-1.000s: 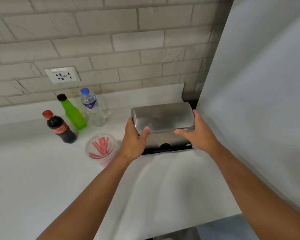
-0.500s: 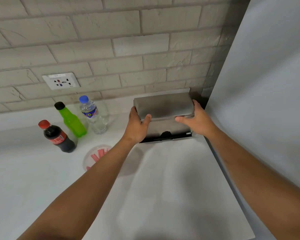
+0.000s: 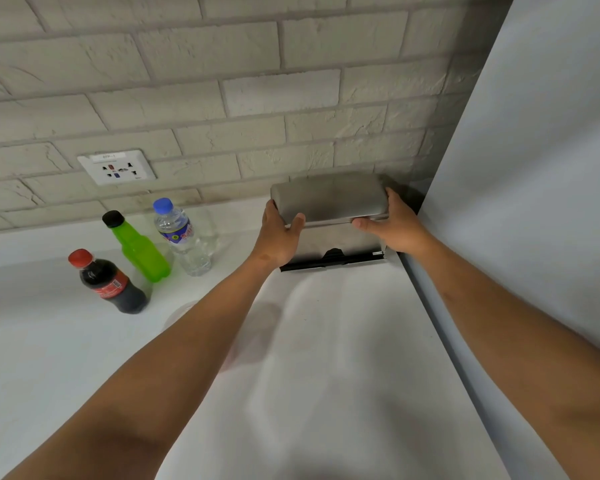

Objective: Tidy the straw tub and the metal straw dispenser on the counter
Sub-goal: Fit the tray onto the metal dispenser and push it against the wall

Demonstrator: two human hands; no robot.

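Note:
The metal straw dispenser (image 3: pixel 329 202), a brushed steel box with a rounded lid and a black slot along its front, stands on the white counter (image 3: pixel 326 341) in the back right corner by the brick wall. My left hand (image 3: pixel 279 237) grips its left end and my right hand (image 3: pixel 395 226) grips its right end, thumbs on the front. The clear straw tub (image 3: pixel 179 313) is almost wholly hidden behind my left forearm; only a faint part of its rim shows.
Three bottles stand left of the dispenser: a cola bottle (image 3: pixel 108 282), a green bottle (image 3: pixel 136 247) and a water bottle (image 3: pixel 184 237). A wall socket (image 3: pixel 116 167) sits above them. A tall grey panel (image 3: pixel 534 202) bounds the counter on the right.
Both hands have pushed the dispenser back toward the wall and into the right corner. My left forearm now covers the straw tub, which showed its red straws before.

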